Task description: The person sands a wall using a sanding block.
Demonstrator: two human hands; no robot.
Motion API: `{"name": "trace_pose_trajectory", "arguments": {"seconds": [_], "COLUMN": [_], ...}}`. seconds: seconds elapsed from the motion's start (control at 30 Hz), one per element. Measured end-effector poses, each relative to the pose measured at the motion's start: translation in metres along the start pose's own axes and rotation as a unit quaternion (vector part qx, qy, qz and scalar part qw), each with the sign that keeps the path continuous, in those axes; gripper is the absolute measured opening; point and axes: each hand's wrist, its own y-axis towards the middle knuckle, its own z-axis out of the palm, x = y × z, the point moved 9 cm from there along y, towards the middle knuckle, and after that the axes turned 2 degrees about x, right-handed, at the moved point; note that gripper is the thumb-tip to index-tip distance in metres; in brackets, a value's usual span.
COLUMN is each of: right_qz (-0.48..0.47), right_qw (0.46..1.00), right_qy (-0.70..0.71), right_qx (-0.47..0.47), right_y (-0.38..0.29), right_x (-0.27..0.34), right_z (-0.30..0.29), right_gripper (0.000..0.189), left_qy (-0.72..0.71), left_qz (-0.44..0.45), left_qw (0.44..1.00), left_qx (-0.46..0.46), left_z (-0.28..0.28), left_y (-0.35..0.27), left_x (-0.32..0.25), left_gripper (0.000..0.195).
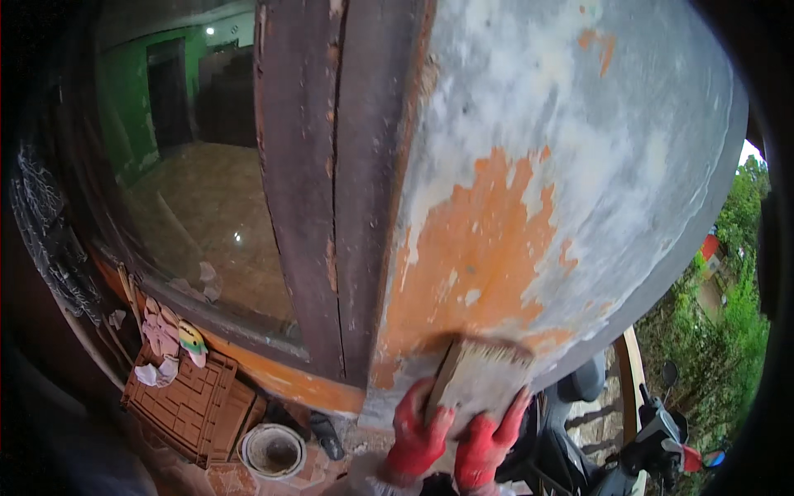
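A flat wooden board [477,384], pale and worn with a rough upper edge, is held in both hands low against the wall. My left hand [417,437], in a red glove, grips its left side. On the lower right edge is my right hand [489,445], gloved the same way. The wall [570,204] has grey and whitish patches. Around and above the board's upper edge, a large patch of orange paint [471,242] shows. Shadow and blur hide whether the board lies flat on the wall.
A dark wooden frame [366,186] and window glass [198,204] adjoin the wall on the left. Below stand a brown plastic crate [180,403] bearing sandals [162,328] and a bucket [273,451]. A motorbike [577,446] is parked close on the right.
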Motion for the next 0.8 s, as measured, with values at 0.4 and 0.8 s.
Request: {"name": "trace_pose_trajectory", "arguments": {"seconds": [0.4,0.8], "right_qz": [-0.010,-0.074], "right_qw": [0.998,0.997], "right_qy": [0.054,0.026], "right_qx": [0.005,0.008], "right_y": [0.002,0.007], "right_x": [0.009,0.023], "right_z": [0.003,0.007], "right_gripper": [0.073,0.072], "left_qy": [-0.001,0.008], "left_qz": [0.046,0.069], "left_qw": [0.999,0.997], "left_qx": [-0.010,-0.020], "left_z": [-0.011,-0.019], "left_y": [0.003,0.011], "left_x": [-0.009,-0.019], "left_gripper": [0.040,0.042]}}
